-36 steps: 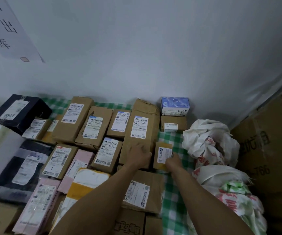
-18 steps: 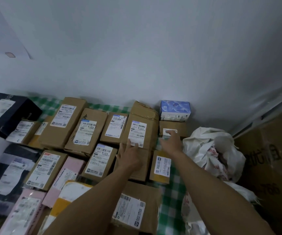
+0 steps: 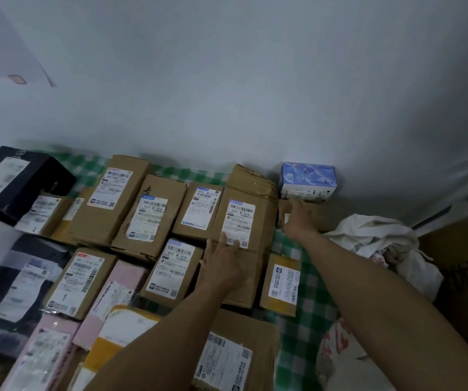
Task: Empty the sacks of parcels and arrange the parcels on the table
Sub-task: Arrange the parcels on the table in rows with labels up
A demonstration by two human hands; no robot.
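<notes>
Left hand (image 3: 223, 261): palm down, fingers straight, pressing flat on top of the long brown box (image 3: 255, 190). The fingertips reach the lower edge of its white label (image 3: 238, 224). Nothing is grasped.

Right hand (image 3: 297, 218): laid on the small brown box (image 3: 321, 218), which sits just right of the long box. The hand covers the box's near left corner. Cannot tell whether the fingers hook round an edge or only rest on it.

Beyond the right hand is a blue box (image 3: 307, 180), close against the wall. Cannot tell whether it stands on the small brown box or behind it.

Edges and room:
- Left of the left hand, brown parcels (image 3: 125, 198) lie edge to edge in rows on the table (image 3: 300, 342).
- Bare green-checked cloth shows between the two hands, nearer than the small brown box.
- A flat yellow-brown parcel (image 3: 280, 286) lies on that cloth, just right of the long box.
- Right of the right hand is a crumpled white sack (image 3: 382, 244), close to the small brown box.
- Past the sack is a large carton (image 3: 466, 277), cut off by the frame.

Hidden or unclear:
- The left forearm covers part of the nearest parcels.
- The right forearm crosses the cloth and a second sack (image 3: 337, 351) with red print.
- Pink parcels (image 3: 114, 300) and dark packages (image 3: 15, 182) far left are blurred.
- Label print is unreadable.
</notes>
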